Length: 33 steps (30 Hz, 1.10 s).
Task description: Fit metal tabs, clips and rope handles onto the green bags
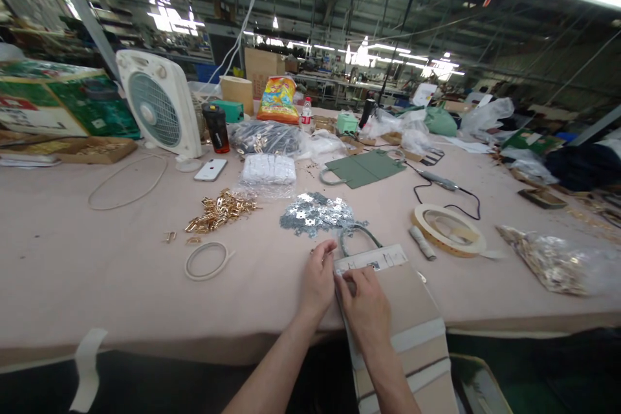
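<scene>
A beige bag panel [412,297] with a green handle [363,230] hangs over the table's front edge, its top strip carrying a small metal plate [373,266]. My left hand [319,278] is at the panel's upper left corner, fingers curled together; what they hold, if anything, is too small to make out. My right hand [363,304] lies over the panel just below the strip, with fingertips pinched near its left edge. Beyond the handle lies a pile of silver metal plates [317,213]. Gold clasps [220,212] are heaped to the left.
A roll of white tape [208,261] lies at left, a larger tape roll [449,230] at right. Farther back are a green panel [366,168], a phone [210,169], a fan [158,103] and a dark bottle [216,127]. A plastic bag of parts [553,262] sits at far right.
</scene>
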Each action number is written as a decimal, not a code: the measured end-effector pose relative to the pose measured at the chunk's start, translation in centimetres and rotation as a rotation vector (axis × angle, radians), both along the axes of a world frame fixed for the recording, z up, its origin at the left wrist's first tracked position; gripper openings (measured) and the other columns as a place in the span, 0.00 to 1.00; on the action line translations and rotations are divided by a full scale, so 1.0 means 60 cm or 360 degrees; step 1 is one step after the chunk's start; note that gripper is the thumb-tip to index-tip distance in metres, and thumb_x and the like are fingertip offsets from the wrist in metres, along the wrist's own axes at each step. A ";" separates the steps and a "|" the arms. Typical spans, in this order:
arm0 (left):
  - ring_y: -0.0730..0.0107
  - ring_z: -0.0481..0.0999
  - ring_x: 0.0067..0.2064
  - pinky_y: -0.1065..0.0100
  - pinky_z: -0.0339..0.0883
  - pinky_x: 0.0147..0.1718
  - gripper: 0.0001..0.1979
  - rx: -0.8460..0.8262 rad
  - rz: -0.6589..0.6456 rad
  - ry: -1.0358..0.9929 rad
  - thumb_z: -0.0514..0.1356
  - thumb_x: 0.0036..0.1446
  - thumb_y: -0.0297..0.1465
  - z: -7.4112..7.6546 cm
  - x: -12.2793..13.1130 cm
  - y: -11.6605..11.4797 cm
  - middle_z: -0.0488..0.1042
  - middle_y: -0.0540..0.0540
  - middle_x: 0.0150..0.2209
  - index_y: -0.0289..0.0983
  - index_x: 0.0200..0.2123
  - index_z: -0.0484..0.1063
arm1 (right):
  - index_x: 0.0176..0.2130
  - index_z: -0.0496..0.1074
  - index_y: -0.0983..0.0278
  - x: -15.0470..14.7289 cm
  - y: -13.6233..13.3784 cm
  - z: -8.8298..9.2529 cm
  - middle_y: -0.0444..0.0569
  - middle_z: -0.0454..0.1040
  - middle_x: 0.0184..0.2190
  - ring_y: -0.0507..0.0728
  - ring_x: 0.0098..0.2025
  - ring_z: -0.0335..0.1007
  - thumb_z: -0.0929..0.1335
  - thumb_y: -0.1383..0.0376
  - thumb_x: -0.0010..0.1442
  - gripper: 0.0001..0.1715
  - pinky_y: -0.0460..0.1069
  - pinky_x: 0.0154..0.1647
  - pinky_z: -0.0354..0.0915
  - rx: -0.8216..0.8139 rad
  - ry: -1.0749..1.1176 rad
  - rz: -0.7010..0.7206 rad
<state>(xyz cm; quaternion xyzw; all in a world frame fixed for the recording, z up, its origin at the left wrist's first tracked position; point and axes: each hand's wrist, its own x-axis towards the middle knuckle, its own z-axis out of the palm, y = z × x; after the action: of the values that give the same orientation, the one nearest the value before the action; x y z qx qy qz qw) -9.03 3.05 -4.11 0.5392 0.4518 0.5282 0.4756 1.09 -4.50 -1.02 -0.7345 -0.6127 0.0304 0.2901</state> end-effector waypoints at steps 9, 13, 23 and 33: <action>0.61 0.77 0.58 0.53 0.67 0.63 0.15 -0.0023 -0.0083 -0.0006 0.55 0.64 0.28 0.009 -0.002 0.005 0.78 0.41 0.55 0.38 0.53 0.74 | 0.36 0.72 0.58 0.006 0.007 0.006 0.51 0.74 0.39 0.61 0.40 0.73 0.65 0.61 0.69 0.09 0.52 0.39 0.65 -0.0048 0.0302 0.0140; 0.59 0.74 0.62 0.53 0.65 0.66 0.24 -0.0040 -0.0245 -0.0255 0.60 0.54 0.22 -0.008 -0.001 0.013 0.76 0.39 0.58 0.36 0.55 0.71 | 0.37 0.72 0.59 0.047 0.010 -0.003 0.49 0.74 0.33 0.60 0.36 0.72 0.65 0.53 0.69 0.15 0.52 0.39 0.68 0.0040 0.0829 0.0150; 0.63 0.79 0.53 0.60 0.71 0.60 0.26 0.0028 -0.0330 0.0100 0.59 0.51 0.17 -0.003 -0.012 0.010 0.81 0.44 0.51 0.37 0.53 0.76 | 0.46 0.79 0.64 0.069 0.021 0.002 0.43 0.70 0.23 0.54 0.24 0.62 0.75 0.43 0.56 0.30 0.47 0.23 0.58 -0.0208 0.1432 0.0140; 0.64 0.79 0.49 0.63 0.70 0.56 0.21 0.0059 -0.0379 0.0191 0.58 0.51 0.18 0.007 -0.019 0.007 0.82 0.46 0.47 0.38 0.46 0.80 | 0.38 0.81 0.64 0.059 0.034 0.000 0.49 0.78 0.28 0.59 0.31 0.71 0.73 0.45 0.57 0.25 0.49 0.30 0.64 -0.0215 0.1133 0.0185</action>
<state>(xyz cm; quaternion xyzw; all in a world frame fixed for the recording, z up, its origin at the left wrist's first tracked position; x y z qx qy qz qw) -10.17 3.45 -3.67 0.6282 0.4025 0.4431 0.4970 4.61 -2.45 -1.05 -0.6593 -0.5107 0.3409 0.4338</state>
